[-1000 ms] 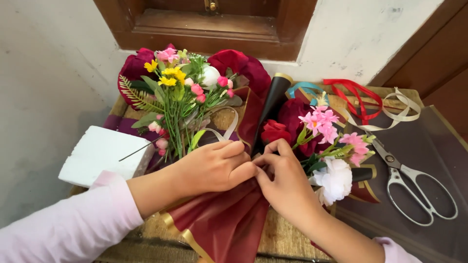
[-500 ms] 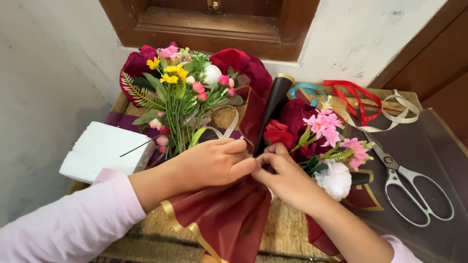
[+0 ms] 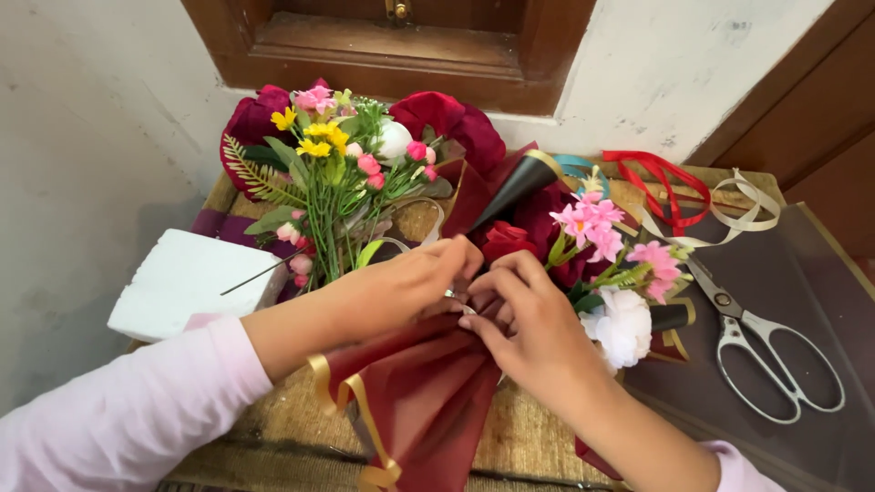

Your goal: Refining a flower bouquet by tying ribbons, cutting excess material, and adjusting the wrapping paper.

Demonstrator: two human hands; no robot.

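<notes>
A bouquet [image 3: 342,173] of artificial pink, yellow and white flowers lies on a woven mat, wrapped in maroon gold-edged paper [image 3: 415,401]. My left hand [image 3: 392,290] and my right hand [image 3: 524,323] meet at the gathered neck of the wrap, fingers pinched together around it. A cream ribbon [image 3: 401,241] loops just above my left hand. A second bunch of pink, red and white flowers [image 3: 606,260] lies beside my right hand, partly in dark paper.
White-handled scissors [image 3: 770,351] lie on a dark sheet at the right. Red, cream and blue ribbons [image 3: 670,187] curl behind them. A white foam block [image 3: 187,282] with a thin wire sits at the left. A wall and a wooden window frame stand behind.
Both hands have stayed pinched at the neck of the wrap, with the fingers shifting slightly. The view has drifted a little.
</notes>
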